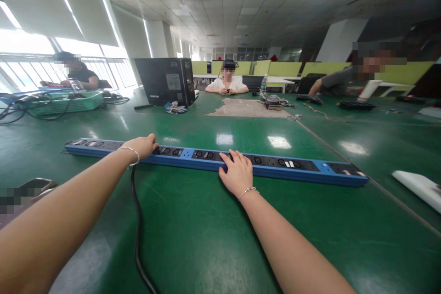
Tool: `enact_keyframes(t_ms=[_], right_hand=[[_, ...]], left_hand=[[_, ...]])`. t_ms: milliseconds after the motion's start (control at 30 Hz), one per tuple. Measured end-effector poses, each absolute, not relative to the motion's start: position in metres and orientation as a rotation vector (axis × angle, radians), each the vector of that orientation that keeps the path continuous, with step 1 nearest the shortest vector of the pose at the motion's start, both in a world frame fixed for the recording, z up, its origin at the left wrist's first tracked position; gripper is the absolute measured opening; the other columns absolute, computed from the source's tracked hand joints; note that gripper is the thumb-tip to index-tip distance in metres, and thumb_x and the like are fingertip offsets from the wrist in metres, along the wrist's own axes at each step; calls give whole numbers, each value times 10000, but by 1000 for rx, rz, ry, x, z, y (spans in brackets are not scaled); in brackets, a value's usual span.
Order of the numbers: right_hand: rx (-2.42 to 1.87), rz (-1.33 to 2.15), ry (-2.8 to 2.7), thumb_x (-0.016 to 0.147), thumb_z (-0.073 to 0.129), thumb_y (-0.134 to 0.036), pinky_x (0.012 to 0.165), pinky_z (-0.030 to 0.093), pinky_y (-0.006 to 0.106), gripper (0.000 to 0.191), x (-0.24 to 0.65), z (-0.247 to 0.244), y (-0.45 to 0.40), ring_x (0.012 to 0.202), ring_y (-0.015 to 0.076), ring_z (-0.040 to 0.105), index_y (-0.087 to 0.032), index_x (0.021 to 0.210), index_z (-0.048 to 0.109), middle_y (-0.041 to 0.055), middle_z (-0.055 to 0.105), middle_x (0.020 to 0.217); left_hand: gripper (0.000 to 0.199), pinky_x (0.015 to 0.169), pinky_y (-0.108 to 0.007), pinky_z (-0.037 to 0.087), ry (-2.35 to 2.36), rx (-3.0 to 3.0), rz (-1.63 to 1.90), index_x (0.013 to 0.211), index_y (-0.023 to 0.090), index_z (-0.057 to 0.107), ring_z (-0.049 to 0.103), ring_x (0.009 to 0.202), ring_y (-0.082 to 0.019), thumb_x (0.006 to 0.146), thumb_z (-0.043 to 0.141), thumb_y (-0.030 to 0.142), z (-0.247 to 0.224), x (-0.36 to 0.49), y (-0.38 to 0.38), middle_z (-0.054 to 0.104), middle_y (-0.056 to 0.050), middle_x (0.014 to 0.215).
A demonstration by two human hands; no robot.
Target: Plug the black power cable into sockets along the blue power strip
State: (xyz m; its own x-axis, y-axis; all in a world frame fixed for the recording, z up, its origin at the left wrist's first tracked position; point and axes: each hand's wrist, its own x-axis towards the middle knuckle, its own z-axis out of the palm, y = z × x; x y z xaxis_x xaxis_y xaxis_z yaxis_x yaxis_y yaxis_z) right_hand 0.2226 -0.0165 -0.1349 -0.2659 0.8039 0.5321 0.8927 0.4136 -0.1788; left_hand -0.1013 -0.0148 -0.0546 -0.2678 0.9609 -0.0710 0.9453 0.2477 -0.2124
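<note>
A long blue power strip [206, 161] with black sockets lies across the green table in front of me. My left hand [143, 145] is closed at its left part, with the fingers pinched around the end of a black power cord [138, 225]; the plug is mostly hidden by the hand. From under that hand the cord runs down over the table toward me. Further right, my right hand [238, 171] holds the strip, its fingers lying over the sockets and its thumb at the front edge. Some sockets lie hidden under both hands.
Beyond the strip stand a black computer case [165, 81], gloves [175, 108] and a green basket [65, 103] with cables. A white object [418, 188] lies at right, a dark phone-like object [34, 186] at left. Three other people sit around the table.
</note>
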Motion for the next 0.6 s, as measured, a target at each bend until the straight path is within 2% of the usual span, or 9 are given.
enact_keyframes(t_ms=[233,600], right_hand=[[-1441,-205,-2125,789,505,-352,995,219,397,416,223,-135,-17,1230,228,357,-332,1202,545,38,470,1325],[-1453,-202,-2160,800,484,-330,1006,213,391,431,223,-133,-18,1246,220,346,-327,1229,530,38,453,1346]], left_hand=[[454,684,-384,447,-2357,-1859,404,1109,153,463,630,871,-312,855,195,418,-60,-95,-20,664,-190,928],[459,721,-424,439,-2502,-1783,189,1123,167,458,619,888,-335,846,199,426,-67,-93,-24,658,-199,954]])
